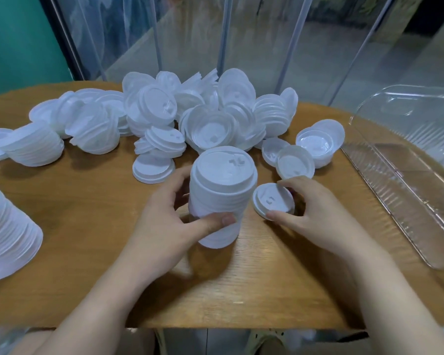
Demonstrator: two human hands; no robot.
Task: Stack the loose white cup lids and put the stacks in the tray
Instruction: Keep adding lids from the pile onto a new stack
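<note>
White plastic cup lids, nested into a tall upright stack, stand near the middle of a round wooden worktop, where a person's left hand grips the column, thumb pressed across its front and fingers curled round its far side. Just to the right of the stack, the right hand pinches a single white plastic lid between thumb and fingers, holding it tilted with its raised top facing the camera, close beside the column but not touching it. Beyond the hands, a loose heap of white lids spreads across the far half of the worktop, some lying top-up, some upside-down, some partly nested into short leaning stacks. One flat lid lies alone just left of the held stack, and a few more lids sit to the right of the heap. A long nested stack lying on its side pokes in at the left edge. A clear ribbed plastic tray rests at the right edge of the worktop, well apart from the hands. Behind the worktop hang translucent plastic curtain strips beside a teal wall.
</note>
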